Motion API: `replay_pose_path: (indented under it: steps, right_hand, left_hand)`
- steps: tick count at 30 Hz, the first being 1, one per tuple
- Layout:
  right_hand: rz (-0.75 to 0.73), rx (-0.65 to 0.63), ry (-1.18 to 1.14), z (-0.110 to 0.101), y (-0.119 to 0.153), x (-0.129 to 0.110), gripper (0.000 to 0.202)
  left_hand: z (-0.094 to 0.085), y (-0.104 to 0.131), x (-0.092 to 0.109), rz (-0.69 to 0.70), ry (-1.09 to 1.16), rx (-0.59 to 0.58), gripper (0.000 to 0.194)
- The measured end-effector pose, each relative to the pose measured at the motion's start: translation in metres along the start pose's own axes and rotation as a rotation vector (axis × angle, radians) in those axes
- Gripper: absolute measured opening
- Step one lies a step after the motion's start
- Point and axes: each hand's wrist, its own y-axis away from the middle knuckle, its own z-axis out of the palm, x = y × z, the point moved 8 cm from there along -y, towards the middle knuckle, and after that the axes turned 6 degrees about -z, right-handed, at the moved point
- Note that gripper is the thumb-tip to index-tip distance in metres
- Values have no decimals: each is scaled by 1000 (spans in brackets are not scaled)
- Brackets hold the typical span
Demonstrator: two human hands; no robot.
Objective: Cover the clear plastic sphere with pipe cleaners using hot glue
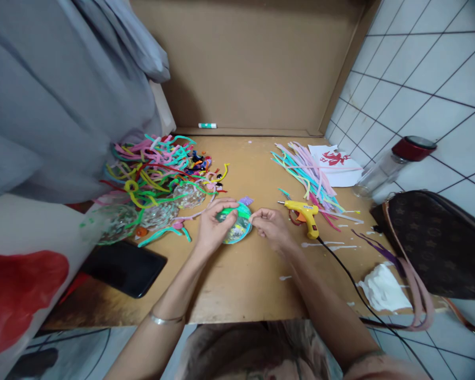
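Note:
Near the middle of the wooden table, my left hand (216,227) is wrapped round the left side of a round, clear disc (237,232) with a green and blue rim. A small purple piece (246,200) shows at the disc's top edge. My right hand (269,226) is at the disc's right edge with its fingers pinched together; anything between them is too small to make out. A yellow glue gun (304,214) lies to the right of my right hand, its nozzle toward the left.
Tangled fuzzy stems (154,163), clear round pieces (158,215) and a black phone (126,266) are at left. At right are straight stems (301,169), printed paper (336,166), a bottle (391,166), a brown bag (439,243), a tissue (383,289) and a black cord (352,277).

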Motion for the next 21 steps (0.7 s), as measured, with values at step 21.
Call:
replay_pose_path:
  steps: [21]
  right_hand:
    - [135, 610, 1573, -132, 33, -34, 68]
  left_hand:
    - [-8, -4, -12, -100, 127, 56, 20]
